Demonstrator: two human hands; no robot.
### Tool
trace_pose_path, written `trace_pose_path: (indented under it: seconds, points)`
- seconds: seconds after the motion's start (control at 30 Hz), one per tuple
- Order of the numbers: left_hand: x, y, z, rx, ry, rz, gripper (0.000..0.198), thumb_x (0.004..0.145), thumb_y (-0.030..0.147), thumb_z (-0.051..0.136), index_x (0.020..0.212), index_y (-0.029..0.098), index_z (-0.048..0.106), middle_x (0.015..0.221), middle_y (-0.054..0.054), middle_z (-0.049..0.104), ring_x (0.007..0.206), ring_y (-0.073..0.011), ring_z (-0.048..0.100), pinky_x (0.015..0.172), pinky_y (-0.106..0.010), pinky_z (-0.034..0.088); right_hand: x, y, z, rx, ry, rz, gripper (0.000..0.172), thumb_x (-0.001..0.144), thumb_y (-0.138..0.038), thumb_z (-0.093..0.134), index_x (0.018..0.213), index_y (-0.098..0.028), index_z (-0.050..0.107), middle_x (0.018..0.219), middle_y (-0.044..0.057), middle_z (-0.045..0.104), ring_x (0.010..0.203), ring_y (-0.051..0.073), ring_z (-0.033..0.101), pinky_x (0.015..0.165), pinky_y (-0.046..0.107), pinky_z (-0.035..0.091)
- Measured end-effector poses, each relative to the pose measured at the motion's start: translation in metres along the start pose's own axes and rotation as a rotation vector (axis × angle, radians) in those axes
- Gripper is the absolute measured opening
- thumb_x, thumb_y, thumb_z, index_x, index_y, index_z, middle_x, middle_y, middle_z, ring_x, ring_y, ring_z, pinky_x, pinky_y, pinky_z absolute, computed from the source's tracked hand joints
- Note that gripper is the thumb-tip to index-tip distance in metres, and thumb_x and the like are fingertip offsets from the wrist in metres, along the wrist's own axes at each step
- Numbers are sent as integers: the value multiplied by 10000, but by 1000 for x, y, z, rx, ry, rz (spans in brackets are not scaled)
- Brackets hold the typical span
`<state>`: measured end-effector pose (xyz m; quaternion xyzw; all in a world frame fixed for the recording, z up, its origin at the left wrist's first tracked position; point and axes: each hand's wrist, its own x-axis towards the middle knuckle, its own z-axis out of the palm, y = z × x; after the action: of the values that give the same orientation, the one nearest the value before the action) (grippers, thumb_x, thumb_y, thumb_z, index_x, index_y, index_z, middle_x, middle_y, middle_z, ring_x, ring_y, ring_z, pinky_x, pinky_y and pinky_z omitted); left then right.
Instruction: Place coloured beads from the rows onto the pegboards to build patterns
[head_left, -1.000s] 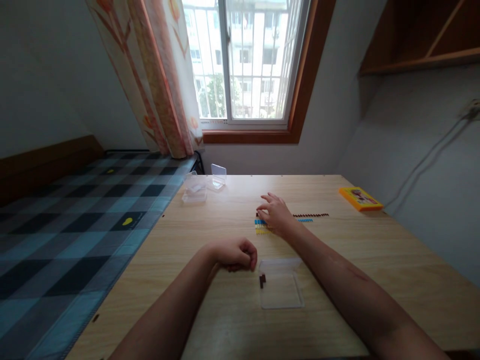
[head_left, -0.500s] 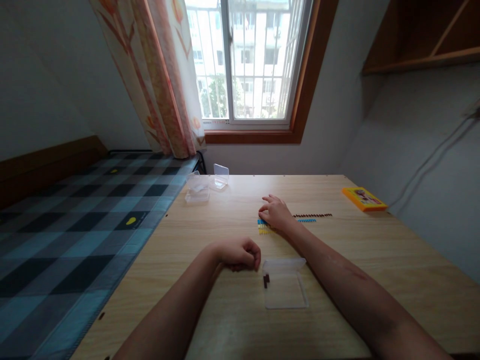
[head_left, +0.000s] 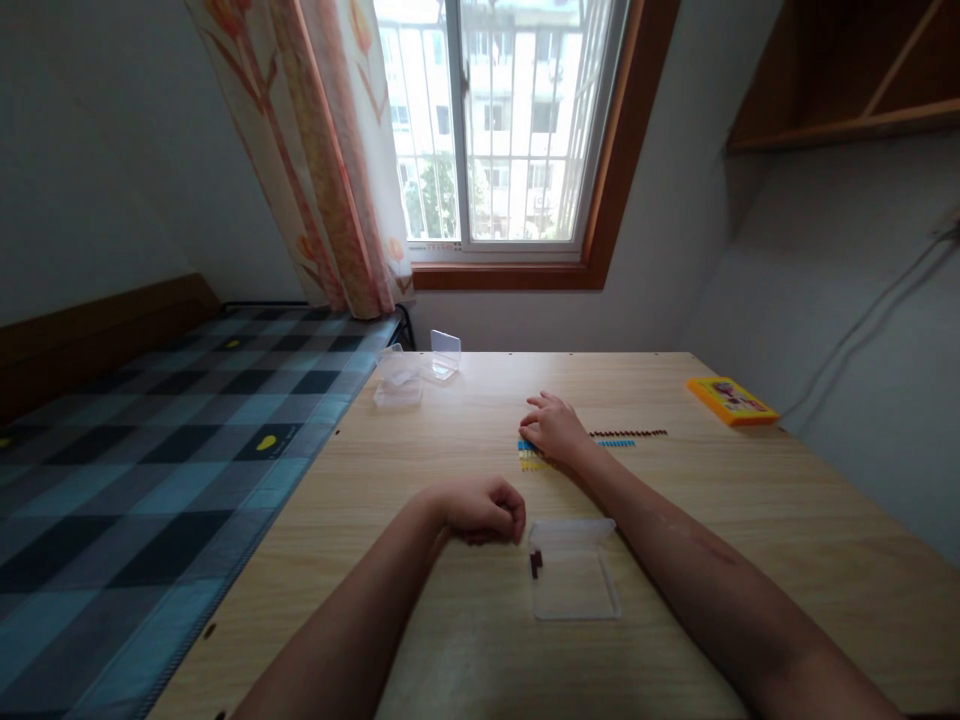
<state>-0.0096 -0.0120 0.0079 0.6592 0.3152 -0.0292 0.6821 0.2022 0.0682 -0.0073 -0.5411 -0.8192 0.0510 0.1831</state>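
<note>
Left hand (head_left: 487, 510): while it curls beside the clear box (head_left: 576, 616), its grip is hidden.
Right hand (head_left: 555, 430): bent over the blue row (head_left: 618, 443); cannot tell whether pinching.
Brown row (head_left: 630, 433): on the desk (head_left: 465, 640); likely light, stiff, easily nudged; pinch opposite sides.

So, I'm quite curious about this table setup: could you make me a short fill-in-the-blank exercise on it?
1. In the picture, the brown row shows on the ____ side of the right hand.
2. Next to the brown row, on its near side, lie ____ pieces.
3. The lid of the clear box beside the left hand is not shut but ____.

Missing words: right; blue; open.
</note>
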Motion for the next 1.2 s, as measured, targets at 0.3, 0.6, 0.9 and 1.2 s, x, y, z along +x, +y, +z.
trace_pose_path:
  seconds: [0.3, 0.6, 0.9, 1.2]
  points:
    - [-1, 2, 0, 4, 4, -22, 180, 642, 281, 660, 779, 167, 640, 434, 73, 496, 349, -97, 396, 315, -178, 306, -4, -4, -1, 35, 75, -50, 138, 862, -267, 743, 945, -234, 848, 1400, 118, 663, 1432, 367, 460, 1165, 532, 354]
    - [-8, 12, 5, 87, 3, -25, 362, 679, 467, 801, 787, 168, 627, 534, 65, 526, 398, -73, 417, 354, -187, 305, -12, 10, -81, 154, 446, -33, 185, 955, -263, 656, 1040, -190, 803, 1183, 112, 769, 1164, 258, 688, 1078, 445, 501]
    - [-6, 13, 6, 294, 24, -36, 428, 715, 569, 779, 795, 183, 613, 590, 59, 509, 486, -91, 437, 430, -220, 297, -161, -35, -169, 52, 656, -503, 194, 909, -174, 744, 1093, -235, 759, 1061, 67, 790, 930, 194, 746, 858, 331, 596]
    - [-3, 23, 15, 616, 124, 13, 345, 813, 509, 686, 760, 172, 631, 664, 38, 558, 619, -113, 459, 546, -251, 309, -225, -59, -87, 137, 177, -524, 154, 1011, -208, 606, 1075, -169, 741, 1045, 67, 789, 829, 181, 747, 709, 296, 581]
